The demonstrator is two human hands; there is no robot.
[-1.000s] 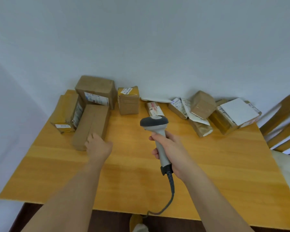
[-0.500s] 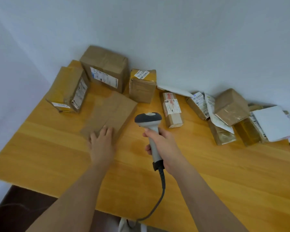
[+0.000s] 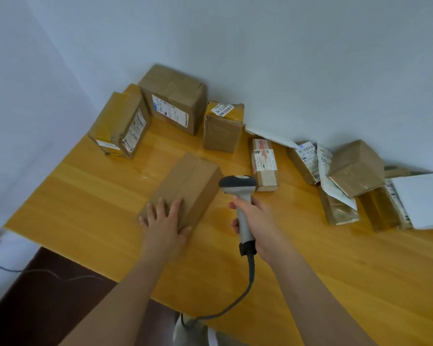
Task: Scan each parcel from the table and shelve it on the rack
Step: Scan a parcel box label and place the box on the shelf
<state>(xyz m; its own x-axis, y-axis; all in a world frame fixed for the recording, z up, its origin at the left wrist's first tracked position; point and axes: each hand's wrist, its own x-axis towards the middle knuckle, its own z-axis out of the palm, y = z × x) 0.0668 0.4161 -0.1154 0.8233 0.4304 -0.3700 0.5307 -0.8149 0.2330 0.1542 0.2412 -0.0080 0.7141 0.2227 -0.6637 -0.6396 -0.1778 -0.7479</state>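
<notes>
My left hand (image 3: 164, 221) lies flat, fingers spread, on the plain box (image 3: 185, 189) mid-worktop (image 3: 85, 196), right hand (image 3: 256, 228) gripping the scanner (image 3: 240, 203) beside it; no label showing on top, so probably turn box first, then aim squarely.

— What can we actually read here?
— On the white sticker (image 3: 222, 109) atop the small yellow-taped box (image 3: 222, 127) we make out "78-3-330" (the line beneath is too small for us).
— And the other shipping labels?
— Printed, but we find them too blurred to read.
</notes>
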